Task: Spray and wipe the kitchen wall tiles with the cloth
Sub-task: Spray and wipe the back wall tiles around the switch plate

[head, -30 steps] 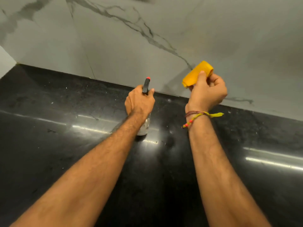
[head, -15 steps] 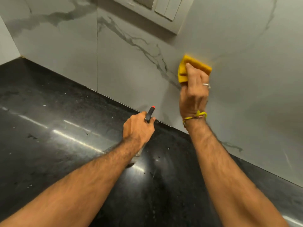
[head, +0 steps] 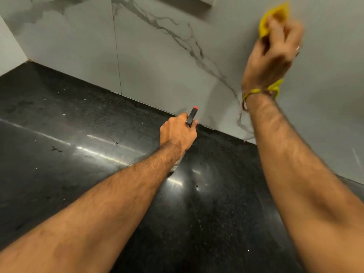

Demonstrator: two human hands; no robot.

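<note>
While your right hand point(head: 272, 56) presses the yellow cloth point(head: 274, 18) against the marble-veined wall tiles point(head: 161, 62), high at the right, its fingers point(head: 283, 30) are blurred; they seem curled over the cloth, gripping it. Your left hand point(head: 177, 133) is closed round the spray bottle point(head: 192, 117), which stands on the black table point(head: 69, 164) just before the wall's foot, its red-tipped nozzle poking up between the fingers

What could go wrong: the cloth is bunched, so a corner may slip free under a fast stroke and leave streaks. Reaching high while leaning on the bottle could tip it or squeeze the trigger by accident, wetting the table

Nearby, a pale ledge point(head: 185, 5) juts from the wall at the top, left of the cloth; a leftward sweep would catch on it. A yellow thread wristband point(head: 254, 92) hangs at your right wrist and may drag on the damp tile
</note>
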